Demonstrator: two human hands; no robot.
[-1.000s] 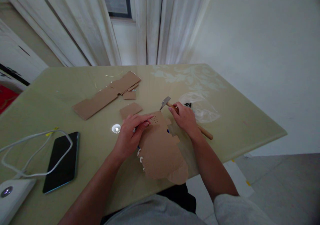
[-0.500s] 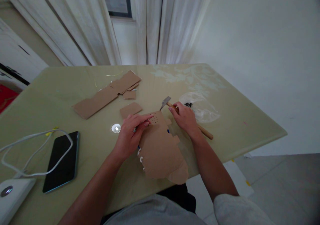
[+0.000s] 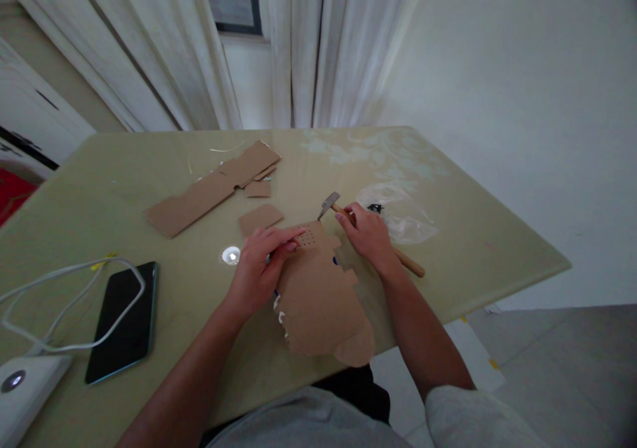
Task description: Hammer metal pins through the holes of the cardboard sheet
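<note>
Cardboard piece [image 3: 318,295] lies at the table's [image 3: 448,249] near edge. Left hand [image 3: 259,269] presses its far-left corner, fingers pinched on a small metal item, too small to name. Right hand [image 3: 368,235] grips the hammer [image 3: 343,212] handle, its head above the cardboard's far edge.

Dim, even indoor light, perhaps from a ceiling lamp mirrored as a small bright spot of glare [image 3: 231,255] on the glossy worktop [image 3: 149,169], leaves soft shadows, sharp centre detail, and strong wide-angle bending with darkened corners.
</note>
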